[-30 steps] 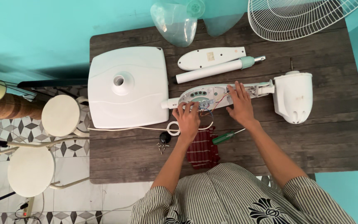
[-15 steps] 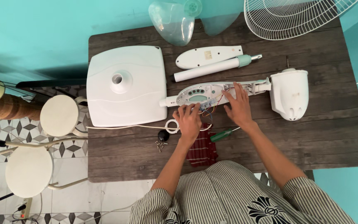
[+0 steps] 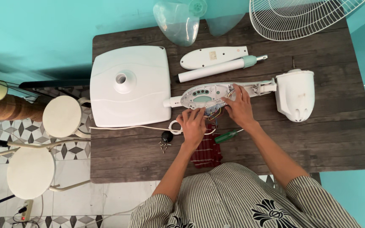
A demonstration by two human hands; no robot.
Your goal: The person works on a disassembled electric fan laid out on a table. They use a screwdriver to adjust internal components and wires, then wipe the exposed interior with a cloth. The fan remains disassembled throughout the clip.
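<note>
Control panel [image 3: 205, 96] barely shifts; both hands stay on it — left hand [image 3: 194, 126] curled at its near edge over the wires [image 3: 214, 115], right hand [image 3: 239, 107] pressing its right half, screwdriver [image 3: 228, 136] untouched.

On the table [image 3: 317, 143], the square base [image 3: 129, 86] sits at the left edge. Right of it, the control housing [image 3: 216, 93] lies lengthwise mid-table, both hands on its near side: left hand [image 3: 194, 126], right hand [image 3: 239, 107]. The motor head [image 3: 295, 95] is at its right end. Behind it lie the tube [image 3: 216, 69] and cover [image 3: 212, 56]. The grille [image 3: 300, 17] overhangs the far right corner. The screwdriver [image 3: 227, 136] lies near the right wrist.
</note>
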